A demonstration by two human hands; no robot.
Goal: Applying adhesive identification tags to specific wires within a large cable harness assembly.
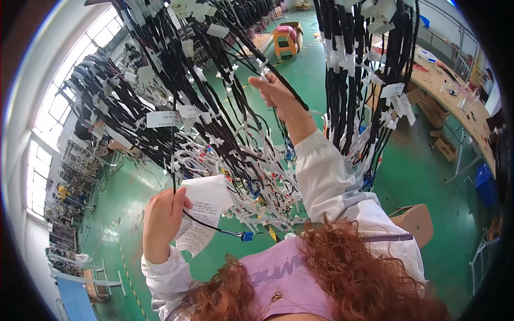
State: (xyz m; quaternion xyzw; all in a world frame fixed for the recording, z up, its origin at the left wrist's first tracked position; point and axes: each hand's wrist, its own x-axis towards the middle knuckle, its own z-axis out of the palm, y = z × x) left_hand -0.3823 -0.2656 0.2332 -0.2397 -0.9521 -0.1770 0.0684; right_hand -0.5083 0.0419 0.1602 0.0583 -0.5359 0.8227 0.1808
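Note:
Bundles of black taped wire harnesses hang in front of me, with white clips and paper tags along them. My left hand is closed, its thumb pressed on a thin black cable that ends in a blue connector. A long white strip of printed labels hangs beside that hand, seemingly held in it too. Higher up, my right hand is closed at a white clip on a black harness branch. Its fingers partly hide the grip.
Another thick harness bundle hangs to the right. A long wooden workbench with small parts runs along the right, cardboard boxes beneath it. An orange stool stands far ahead. More harness racks line the left windows.

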